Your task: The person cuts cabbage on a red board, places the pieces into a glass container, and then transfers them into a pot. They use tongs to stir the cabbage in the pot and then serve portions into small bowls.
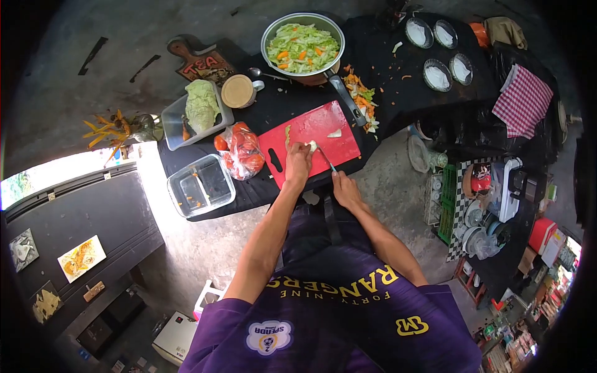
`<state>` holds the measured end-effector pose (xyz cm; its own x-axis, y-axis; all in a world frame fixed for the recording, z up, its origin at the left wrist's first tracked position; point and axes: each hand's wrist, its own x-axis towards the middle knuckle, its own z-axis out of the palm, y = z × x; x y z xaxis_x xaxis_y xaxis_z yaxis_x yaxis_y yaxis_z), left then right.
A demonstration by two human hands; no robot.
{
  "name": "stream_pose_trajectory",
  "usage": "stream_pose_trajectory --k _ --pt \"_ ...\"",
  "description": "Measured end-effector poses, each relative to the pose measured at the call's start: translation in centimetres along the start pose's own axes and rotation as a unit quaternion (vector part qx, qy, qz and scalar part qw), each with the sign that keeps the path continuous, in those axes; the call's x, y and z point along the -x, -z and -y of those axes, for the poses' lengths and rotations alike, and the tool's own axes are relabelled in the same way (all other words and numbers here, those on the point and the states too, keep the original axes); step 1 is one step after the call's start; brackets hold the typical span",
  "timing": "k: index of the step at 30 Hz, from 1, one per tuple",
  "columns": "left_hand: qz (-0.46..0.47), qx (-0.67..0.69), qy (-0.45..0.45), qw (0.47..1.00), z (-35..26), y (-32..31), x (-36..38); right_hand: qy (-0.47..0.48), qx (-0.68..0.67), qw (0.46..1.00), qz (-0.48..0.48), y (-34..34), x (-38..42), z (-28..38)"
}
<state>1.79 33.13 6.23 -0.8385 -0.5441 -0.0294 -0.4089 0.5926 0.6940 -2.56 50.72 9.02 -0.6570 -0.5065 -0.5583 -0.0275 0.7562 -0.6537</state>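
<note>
My left hand (298, 163) is closed on a small white vegetable piece (313, 146), pressing it against the red cutting board (305, 127). In my right hand (347, 188) is a knife (326, 159), its blade pointing at that piece. Another white chunk (335, 133) lies on the board to the right, and a thin brownish scrap (287, 135) lies to the left. Beyond the board sits a pan (265, 57) full of shredded cabbage (305, 46) with orange pieces, its black handle (348, 99) reaching over the board's upper right corner.
Vegetable scraps (360, 93) lie right of the pan handle. At left are a bag of tomatoes (241, 152), a clear container (177, 193), a cabbage (202, 105) in a plastic tub (171, 118) and a lidded mug (238, 92). Several small bowls of white powder (437, 78) stand at back right.
</note>
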Motion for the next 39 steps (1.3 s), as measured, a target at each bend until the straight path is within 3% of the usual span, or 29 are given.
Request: stream_pose_trajectory --k 2,4,6,8,9,10,12,14,15,16,18,19,20,22,24,26,33,39 --pt "-0.007 0.046 0.027 0.999 0.9 -1.0 0.2 0.002 0.022 1.000 -0.007 -0.2 -0.2 0.4" --pt "0.007 0.172 0.147 0.974 0.9 -1.3 -0.3 -0.006 0.056 0.998 -0.016 -0.7 -0.5 1.1" --pt "0.020 0.134 0.131 0.982 1.1 -1.2 -0.8 -0.020 0.101 0.994 -0.029 -1.1 -1.1 2.1" --pt "0.036 -0.067 -0.026 0.997 1.5 -0.8 -1.1 -0.030 0.140 0.989 -0.037 -1.5 -1.6 3.4" --pt "0.038 0.078 0.080 0.993 1.9 -1.2 -1.2 -0.036 0.159 0.986 -0.041 -1.6 -1.7 3.6" --pt "0.037 0.221 0.186 0.957 2.3 -1.7 -1.4 -0.035 0.164 0.985 -0.035 -1.7 -2.0 3.4" --pt "0.038 0.222 0.203 0.953 3.0 -2.3 -1.1 -0.033 0.172 0.984 -0.024 -1.8 -2.0 2.8" --pt "0.042 -0.058 0.016 0.997 2.8 -1.6 -1.1 -0.044 0.173 0.984 -0.016 -1.6 -0.6 0.7" --pt "0.029 0.105 0.111 0.988 3.1 -1.8 -1.0 -0.045 0.175 0.984 -0.012 -1.5 0.4 -0.7" --pt "0.011 0.267 0.199 0.943 3.1 -2.4 -1.3 -0.043 0.180 0.983 -0.010 -0.9 1.0 -1.4" --pt "0.018 0.270 0.214 0.939 2.7 -2.4 -1.0 -0.051 0.184 0.982 -0.001 -0.5 1.7 -2.2" --pt "0.042 0.109 0.139 0.983 2.2 -1.7 -0.9 -0.049 0.182 0.982 -0.003 -0.6 1.7 -2.3" --pt "0.062 -0.058 0.057 0.995 1.6 -1.0 -1.0 -0.047 0.178 0.983 -0.007 -0.7 1.6 -2.4" --pt "0.081 0.064 0.162 0.981 -0.9 1.1 -1.4 -0.038 0.168 0.985 0.001 -0.2 1.3 -2.4" --pt "0.062 0.059 0.141 0.986 -0.9 1.9 -0.9 -0.026 0.166 0.986 0.014 0.3 0.9 -2.1" --pt "0.010 -0.074 -0.011 0.997 1.6 1.5 0.2 -0.018 0.169 0.985 0.027 1.2 0.8 -1.3" --pt "0.017 -0.032 0.080 0.996 -1.5 1.8 1.2 0.033 0.214 0.975 0.055 3.3 -3.0 1.0" --pt "0.002 -0.043 0.093 0.995 -1.2 1.2 0.3 0.025 0.183 0.980 0.073 4.1 -2.5 0.5"
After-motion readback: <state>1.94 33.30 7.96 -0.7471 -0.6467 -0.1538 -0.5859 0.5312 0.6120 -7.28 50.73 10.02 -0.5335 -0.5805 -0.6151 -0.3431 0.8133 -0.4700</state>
